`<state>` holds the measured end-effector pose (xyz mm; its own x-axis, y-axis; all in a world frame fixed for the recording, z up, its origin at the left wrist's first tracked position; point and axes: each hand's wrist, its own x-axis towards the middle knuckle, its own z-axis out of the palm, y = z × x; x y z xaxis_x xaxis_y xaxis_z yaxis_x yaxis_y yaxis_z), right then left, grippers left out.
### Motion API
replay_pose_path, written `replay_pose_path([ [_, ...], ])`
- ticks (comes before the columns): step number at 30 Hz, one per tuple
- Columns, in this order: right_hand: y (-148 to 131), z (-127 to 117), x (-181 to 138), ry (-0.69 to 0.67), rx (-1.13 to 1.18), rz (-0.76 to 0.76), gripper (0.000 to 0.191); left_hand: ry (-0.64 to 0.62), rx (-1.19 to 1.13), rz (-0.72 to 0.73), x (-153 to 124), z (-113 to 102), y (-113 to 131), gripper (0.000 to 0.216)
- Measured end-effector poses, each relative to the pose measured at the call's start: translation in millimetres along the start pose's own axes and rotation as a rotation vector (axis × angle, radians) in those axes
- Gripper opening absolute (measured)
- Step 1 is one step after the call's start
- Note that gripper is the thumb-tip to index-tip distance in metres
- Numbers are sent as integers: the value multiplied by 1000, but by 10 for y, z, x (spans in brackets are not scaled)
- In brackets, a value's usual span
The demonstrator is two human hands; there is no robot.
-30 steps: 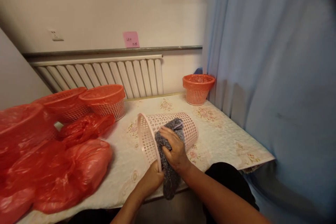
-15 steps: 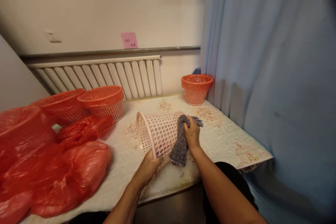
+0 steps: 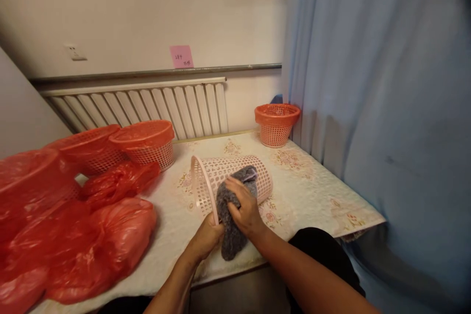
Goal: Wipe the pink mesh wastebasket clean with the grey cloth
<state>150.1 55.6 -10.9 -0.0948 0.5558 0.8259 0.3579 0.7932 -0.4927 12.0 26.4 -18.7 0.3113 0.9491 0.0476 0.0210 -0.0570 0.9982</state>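
Observation:
A pale pink perforated plastic wastebasket [image 3: 206,181] lies on its side on the table, its mouth facing left. My left hand [image 3: 207,238] grips its rim at the near side, the thumb outside and the other fingers partly hidden. Against the near side wall of the wastebasket, my right hand [image 3: 245,206] presses a fuzzy grey cloth [image 3: 232,238]. The fingers of that hand are bent over the cloth, and one end of it hangs below the hand.
On the left stand several wastebaskets lined with red bags [image 3: 154,144], with loose red plastic bags [image 3: 121,235] before them. Another red-lined wastebasket [image 3: 275,127] stands at the back right. A blue curtain [image 3: 360,83] borders the floral-covered table [image 3: 316,196]; a radiator [image 3: 147,108] is behind.
My right hand has moved the grey cloth from the wastebasket's base leftward and nearer, along its side towards the rim. My left hand keeps its hold on the rim.

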Motion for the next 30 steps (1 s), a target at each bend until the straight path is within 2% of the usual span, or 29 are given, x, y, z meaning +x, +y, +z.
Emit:
replay_pose_path([
  [4, -157, -6, -1, -56, 37, -100, 55, -21, 132, -19, -117, 47, -82, 33],
  [8, -167, -47, 27, -33, 21, -70, 54, -94, 166, 24, -249, 144, -105, 30],
  [12, -175, -60, 24, -18, 3, -60, 54, -193, 115, 7, -277, 173, -75, 26],
  [14, -177, -53, 15, -11, 0, -63, 54, -133, 99, 3, -237, 158, -35, 28],
  [18, -156, -32, 10, -18, 0, -60, 55, 116, 26, 8, -126, 136, 54, 44],
  [20, -108, -26, 22, -28, 4, -53, 54, 130, -29, -6, -88, 138, 82, 47],
  [25, 273, -100, 104, 32, -61, 75, 47, 93, -90, 14, -55, 137, 121, 42],
  [30, 880, -355, 171, 254, -268, 329, 39, -9, -88, 95, -32, 94, 107, 40],
])
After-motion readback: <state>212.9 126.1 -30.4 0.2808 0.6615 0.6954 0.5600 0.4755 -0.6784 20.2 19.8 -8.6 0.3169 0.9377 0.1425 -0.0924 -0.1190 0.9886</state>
